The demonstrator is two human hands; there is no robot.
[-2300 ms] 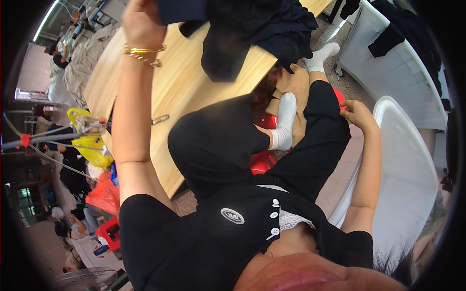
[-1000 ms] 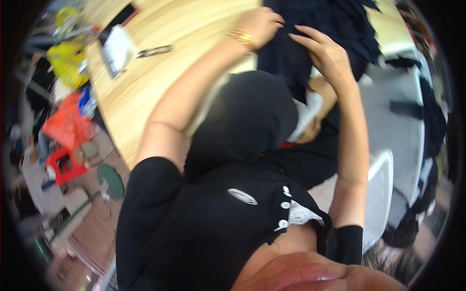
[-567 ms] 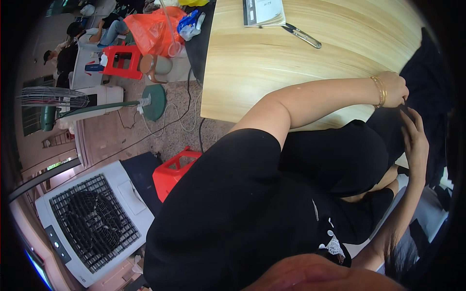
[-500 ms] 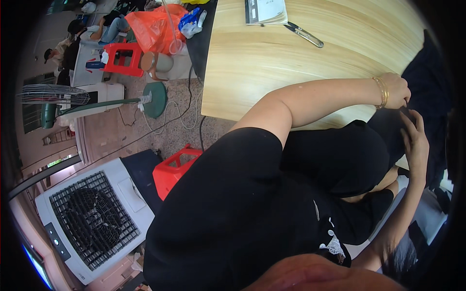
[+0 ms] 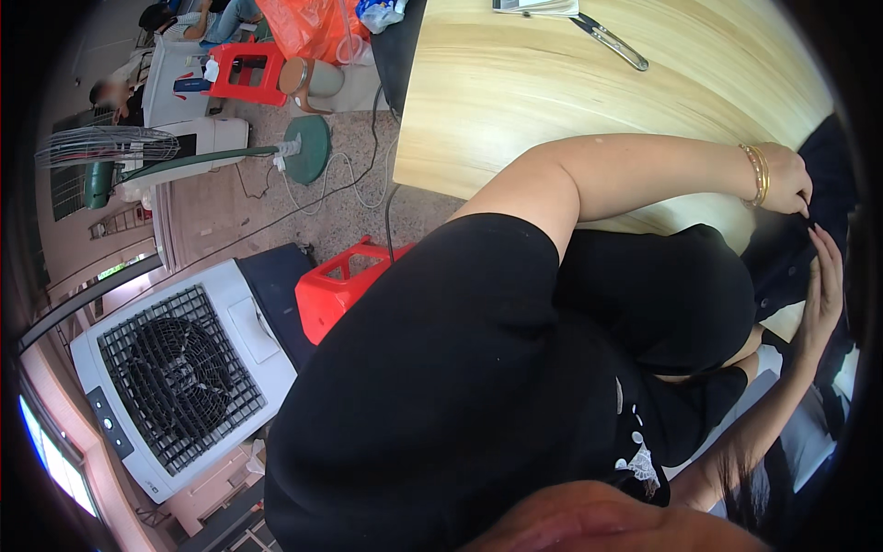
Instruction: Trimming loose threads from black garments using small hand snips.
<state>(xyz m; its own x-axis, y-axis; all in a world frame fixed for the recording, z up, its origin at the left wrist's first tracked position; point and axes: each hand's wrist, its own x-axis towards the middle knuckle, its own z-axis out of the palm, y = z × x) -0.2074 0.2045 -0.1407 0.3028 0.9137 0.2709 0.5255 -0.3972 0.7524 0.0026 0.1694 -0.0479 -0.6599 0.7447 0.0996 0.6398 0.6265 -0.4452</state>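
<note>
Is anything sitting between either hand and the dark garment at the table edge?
Nothing visible does. The left hand already pinches the dark garment at the edge of the wooden table, and the right hand lies flat against the same cloth just below it.

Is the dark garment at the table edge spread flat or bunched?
Bunched: the dark fabric garment hangs crumpled off the wooden table, pinched by left hand.

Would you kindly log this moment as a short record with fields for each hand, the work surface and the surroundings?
left hand: left hand, gold bangles at the wrist, pinching the dark garment at the table edge
right hand: right hand flat against the same garment
surface: wooden table with scissors
floor: red stool, white air cooler, green standing fan
</note>
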